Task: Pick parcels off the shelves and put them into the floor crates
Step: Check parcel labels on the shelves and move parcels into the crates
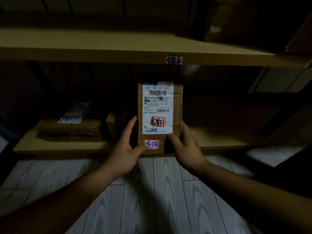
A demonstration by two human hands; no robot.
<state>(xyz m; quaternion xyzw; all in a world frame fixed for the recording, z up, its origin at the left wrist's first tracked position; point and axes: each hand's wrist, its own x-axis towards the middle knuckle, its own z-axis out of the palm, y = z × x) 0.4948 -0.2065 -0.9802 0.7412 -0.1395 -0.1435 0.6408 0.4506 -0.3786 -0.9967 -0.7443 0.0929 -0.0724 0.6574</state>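
Dim storage bay, pale grey plank floor [152, 191] in the near field. On the lower shelf [59, 147], far left, a flat brown parcel [70, 127] is laid label-up; the handwriting on it is not legible. Just right of it a small carton [112, 125] is seen, mostly in shadow.

Left hand [128, 149] is wrapped on the left edge of the cardboard parcel [177, 107]: fingers run up the side, thumb is pressed on the front near the bottom. The parcel is held upright at the lower shelf's front edge, with its white shipping label [157, 108] turned to the camera: barcodes and a red-ringed handwritten mark. Whether it rests on the shelf cannot be told.

A red-bordered sticker [152, 144] with blue writing is seen at its foot; on parcel or shelf edge cannot be told. Above it, a red-bordered tag [174, 59] is stuck on the upper shelf [84, 53] edge.

Right hand [187, 147] is clamped on the lower right corner, thumb on the front, fingers behind.
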